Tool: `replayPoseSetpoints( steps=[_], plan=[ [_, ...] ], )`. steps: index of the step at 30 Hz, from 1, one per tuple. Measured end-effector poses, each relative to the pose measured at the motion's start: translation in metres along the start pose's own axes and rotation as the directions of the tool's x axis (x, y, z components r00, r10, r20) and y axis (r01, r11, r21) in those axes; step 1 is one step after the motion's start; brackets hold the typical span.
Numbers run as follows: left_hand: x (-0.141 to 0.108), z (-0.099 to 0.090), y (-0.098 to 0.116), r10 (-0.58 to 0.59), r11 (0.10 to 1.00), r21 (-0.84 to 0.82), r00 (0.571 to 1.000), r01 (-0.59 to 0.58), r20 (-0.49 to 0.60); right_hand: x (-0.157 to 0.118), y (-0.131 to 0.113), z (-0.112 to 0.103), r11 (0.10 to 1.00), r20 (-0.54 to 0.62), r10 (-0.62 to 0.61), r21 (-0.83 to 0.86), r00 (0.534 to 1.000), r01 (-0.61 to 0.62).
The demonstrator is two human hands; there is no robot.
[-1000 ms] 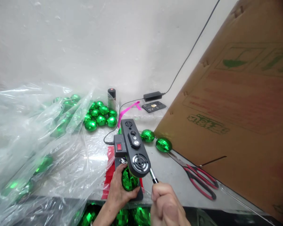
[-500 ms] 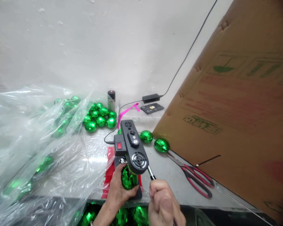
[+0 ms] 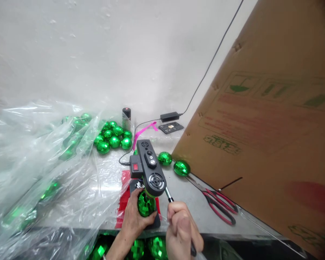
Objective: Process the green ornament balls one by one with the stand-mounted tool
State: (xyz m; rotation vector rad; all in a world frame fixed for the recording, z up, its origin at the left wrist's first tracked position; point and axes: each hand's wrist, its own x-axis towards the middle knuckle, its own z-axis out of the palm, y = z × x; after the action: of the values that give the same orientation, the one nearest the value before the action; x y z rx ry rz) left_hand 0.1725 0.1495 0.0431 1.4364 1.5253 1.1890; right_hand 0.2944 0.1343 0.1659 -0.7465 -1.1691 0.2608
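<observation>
My left hand (image 3: 132,213) is closed around a shiny green mirrored ball (image 3: 146,204), thumb and fingers on its sides. The ball sits under the round front end of a black bench machine (image 3: 151,168) with a red switch. My right hand (image 3: 182,227) is wrapped in a fist round the machine's lever handle (image 3: 169,195), a metal rod with a black grip that sticks out to the right of the head. Beneath the machine's base lies red tape (image 3: 122,206). Where the ball meets the machine is partly hidden by the head.
Several green balls (image 3: 114,141) lie by a black can (image 3: 126,118) and clear plastic sheeting (image 3: 78,187). Two more sit near the red-handled scissors (image 3: 219,204). A cardboard box (image 3: 273,126) walls the right side. A phone (image 3: 170,127) and power adapter (image 3: 170,116) lie behind.
The view has shifted slightly, so most things appear a little further left. Both hands keep the same grips on the ball and the lever.
</observation>
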Motion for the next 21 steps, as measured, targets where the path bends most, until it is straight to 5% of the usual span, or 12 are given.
replayPoseSetpoints(
  steps=[9,15,21],
  plan=[
    [0.002,0.003,0.003,-0.012,1.0,0.011,1.0,0.012,-0.005,-0.002,-0.002,0.009,0.999,-0.041,-0.042,0.002,0.998,0.042],
    [0.001,0.005,-0.002,0.004,1.0,0.012,1.0,-0.004,0.007,-0.025,0.021,0.003,0.996,-0.036,-0.088,-0.019,0.995,0.087],
    [0.002,0.004,0.0,-0.007,1.0,-0.002,1.0,0.007,0.0,-0.025,0.027,-0.011,0.991,0.068,-0.121,-0.045,0.99,0.124]
  ],
)
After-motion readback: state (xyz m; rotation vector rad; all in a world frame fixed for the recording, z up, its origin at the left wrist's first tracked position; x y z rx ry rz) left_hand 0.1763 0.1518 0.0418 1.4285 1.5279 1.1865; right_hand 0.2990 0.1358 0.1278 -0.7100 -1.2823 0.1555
